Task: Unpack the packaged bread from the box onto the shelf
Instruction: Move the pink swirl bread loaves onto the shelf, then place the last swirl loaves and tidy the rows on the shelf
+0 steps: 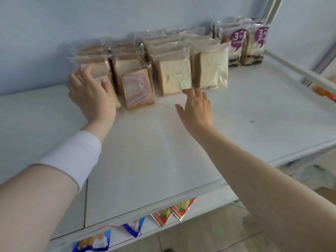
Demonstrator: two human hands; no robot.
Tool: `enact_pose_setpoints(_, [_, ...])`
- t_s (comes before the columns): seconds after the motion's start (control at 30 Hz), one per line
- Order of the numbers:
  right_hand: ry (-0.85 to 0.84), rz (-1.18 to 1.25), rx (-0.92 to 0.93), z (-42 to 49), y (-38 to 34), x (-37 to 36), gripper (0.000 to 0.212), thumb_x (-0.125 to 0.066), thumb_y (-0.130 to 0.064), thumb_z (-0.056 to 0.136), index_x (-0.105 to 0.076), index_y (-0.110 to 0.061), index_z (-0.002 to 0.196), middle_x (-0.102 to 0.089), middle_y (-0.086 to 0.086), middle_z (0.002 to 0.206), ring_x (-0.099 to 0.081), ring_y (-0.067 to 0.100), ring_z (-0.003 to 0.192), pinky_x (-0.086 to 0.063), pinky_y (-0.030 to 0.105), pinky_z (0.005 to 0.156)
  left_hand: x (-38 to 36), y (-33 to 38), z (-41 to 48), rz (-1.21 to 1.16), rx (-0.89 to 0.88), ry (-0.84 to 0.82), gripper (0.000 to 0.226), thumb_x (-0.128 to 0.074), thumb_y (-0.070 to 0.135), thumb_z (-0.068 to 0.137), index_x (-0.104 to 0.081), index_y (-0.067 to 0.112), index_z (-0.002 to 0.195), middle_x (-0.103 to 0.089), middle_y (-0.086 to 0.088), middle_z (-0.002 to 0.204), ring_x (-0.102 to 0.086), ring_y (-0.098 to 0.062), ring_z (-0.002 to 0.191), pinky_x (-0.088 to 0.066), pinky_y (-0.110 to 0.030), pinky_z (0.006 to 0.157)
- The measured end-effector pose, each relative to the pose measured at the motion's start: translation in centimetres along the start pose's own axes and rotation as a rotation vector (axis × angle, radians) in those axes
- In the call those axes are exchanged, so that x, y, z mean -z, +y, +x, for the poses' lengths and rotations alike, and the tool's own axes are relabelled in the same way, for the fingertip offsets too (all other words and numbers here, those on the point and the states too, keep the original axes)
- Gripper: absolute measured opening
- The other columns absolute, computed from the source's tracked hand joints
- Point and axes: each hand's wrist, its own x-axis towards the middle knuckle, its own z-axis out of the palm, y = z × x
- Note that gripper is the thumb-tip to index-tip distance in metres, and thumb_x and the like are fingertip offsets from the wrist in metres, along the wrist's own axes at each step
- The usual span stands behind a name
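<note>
Rows of packaged bread stand at the back of a white shelf [163, 142]. My left hand [89, 93] lies flat on the front pack of the leftmost row [94, 70], fingers spread, covering most of it. Beside it leans a pink marbled bread pack [137, 89]. Two rows of white toast packs [174, 77] stand to the right. My right hand [197, 106] hovers open just in front of the white toast, holding nothing, fingertips near a small green label. The box is not in view.
Packs with purple labels [238, 46] stand at the back right of the shelf. Snack packets in red [171, 211] and blue [92, 240] poke out from a lower shelf. A metal upright [272, 11] rises at the right. Wooden floor shows below.
</note>
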Motion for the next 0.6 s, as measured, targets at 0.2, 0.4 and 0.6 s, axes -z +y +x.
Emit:
enact_pose_setpoints(0.2, [0.043, -0.314, -0.114, -8.7, 15.3, 9.2, 0.045, -0.048, -0.023, 0.094, -0.038, -0.013, 0.136, -0.041, 0.01, 0.137, -0.037, 0.031, 0.124, -0.032, 0.04, 0.098, -1.2, 18.9, -14.4, 0.007, -0.874, -0.475, 0.04, -0.052, 0.014, 0.084, -0.049, 0.009, 0.124, -0.043, -0.016, 0.132, -0.039, -0.033, 0.122, -0.028, -0.04, 0.097])
enact_pose_setpoints(0.4, [0.046, -0.506, -0.487, -22.8, 36.3, 17.8, 0.038, -0.045, -0.018, 0.093, -0.043, -0.009, 0.13, -0.047, 0.013, 0.129, -0.041, 0.034, 0.118, -0.035, 0.043, 0.096, -3.7, 36.5, -37.4, 0.02, -1.249, -0.726, 0.031, -0.043, 0.015, 0.091, -0.047, 0.011, 0.122, -0.047, -0.013, 0.127, -0.04, -0.032, 0.118, -0.031, -0.042, 0.096])
enact_pose_setpoints(0.6, [-0.042, -0.575, -0.837, -32.4, 54.1, 21.0, 0.031, -0.052, -0.015, 0.089, -0.051, -0.01, 0.119, -0.052, 0.014, 0.124, -0.044, 0.034, 0.116, -0.037, 0.044, 0.094, -8.7, 46.7, -56.8, -0.041, -1.562, -0.872, 0.028, -0.04, 0.016, 0.093, -0.045, 0.011, 0.12, -0.047, -0.013, 0.126, -0.04, -0.032, 0.119, -0.031, -0.043, 0.098])
